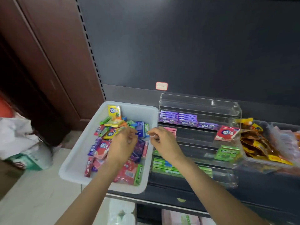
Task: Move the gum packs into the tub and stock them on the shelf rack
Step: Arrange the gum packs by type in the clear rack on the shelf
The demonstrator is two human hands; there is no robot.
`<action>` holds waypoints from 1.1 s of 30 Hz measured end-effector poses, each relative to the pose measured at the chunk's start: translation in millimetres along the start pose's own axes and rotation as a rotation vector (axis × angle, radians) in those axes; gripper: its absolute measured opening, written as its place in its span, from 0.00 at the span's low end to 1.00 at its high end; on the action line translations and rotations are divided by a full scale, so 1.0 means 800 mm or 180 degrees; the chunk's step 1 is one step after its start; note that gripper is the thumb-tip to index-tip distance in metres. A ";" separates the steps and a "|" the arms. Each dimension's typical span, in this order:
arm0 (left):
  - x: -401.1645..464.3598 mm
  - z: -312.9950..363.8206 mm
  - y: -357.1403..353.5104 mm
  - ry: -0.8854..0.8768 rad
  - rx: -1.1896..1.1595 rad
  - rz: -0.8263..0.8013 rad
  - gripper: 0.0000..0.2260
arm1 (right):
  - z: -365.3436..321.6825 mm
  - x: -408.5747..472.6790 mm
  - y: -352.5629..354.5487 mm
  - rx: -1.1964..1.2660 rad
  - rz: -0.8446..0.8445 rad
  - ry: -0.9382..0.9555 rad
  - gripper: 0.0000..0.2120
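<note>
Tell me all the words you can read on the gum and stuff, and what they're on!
"益达": red pouch on the clear rack.
"益达": purple packs on the rack's upper tier.
"益达": yellow pouch at the back of the white tub.
"益达": pink pouch in the tub.
Green pouch, green stick pack, price tag: too blurred to read.

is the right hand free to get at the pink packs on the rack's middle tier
Probably yes. The right hand hovers just left of the pink packs, the clear rack is open-fronted there, and nothing lies between. Its fingers look curled, seemingly empty.
</note>
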State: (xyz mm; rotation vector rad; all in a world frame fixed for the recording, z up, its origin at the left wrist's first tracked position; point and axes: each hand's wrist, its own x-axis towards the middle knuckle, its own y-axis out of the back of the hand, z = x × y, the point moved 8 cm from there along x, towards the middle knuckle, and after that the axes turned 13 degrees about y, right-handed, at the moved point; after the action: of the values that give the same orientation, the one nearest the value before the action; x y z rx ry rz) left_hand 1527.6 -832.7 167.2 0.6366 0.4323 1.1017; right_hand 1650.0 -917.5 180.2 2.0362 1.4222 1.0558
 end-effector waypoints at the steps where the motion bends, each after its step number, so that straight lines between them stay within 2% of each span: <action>1: 0.010 -0.020 0.011 0.0077 0.0050 -0.0066 0.08 | -0.007 0.012 -0.018 0.0039 -0.0051 -0.0031 0.10; 4: 0.037 -0.072 0.037 0.0206 0.0263 -0.0332 0.10 | -0.019 0.039 -0.072 0.0126 -0.0241 -0.0218 0.12; 8: 0.059 -0.117 0.043 0.0016 0.0812 -0.0742 0.15 | -0.015 0.052 -0.133 0.0017 -0.0528 -0.0615 0.18; 15: 0.061 -0.165 0.019 -0.0226 0.1716 -0.1228 0.27 | 0.010 0.047 -0.172 -0.0531 -0.0746 -0.1111 0.29; 23: 0.066 -0.170 0.019 -0.0361 0.1645 -0.1195 0.26 | 0.019 0.061 -0.190 -0.0875 -0.0907 -0.1132 0.34; 33: 0.098 -0.151 0.026 -0.0403 0.0946 -0.0879 0.15 | 0.011 0.079 -0.159 -0.0058 -0.0141 -0.1066 0.33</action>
State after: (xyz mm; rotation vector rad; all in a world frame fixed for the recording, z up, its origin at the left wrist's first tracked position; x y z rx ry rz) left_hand 1470.7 -723.7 89.8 0.8746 0.5617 0.7358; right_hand 1593.3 -810.3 104.8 2.0419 1.2709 0.6668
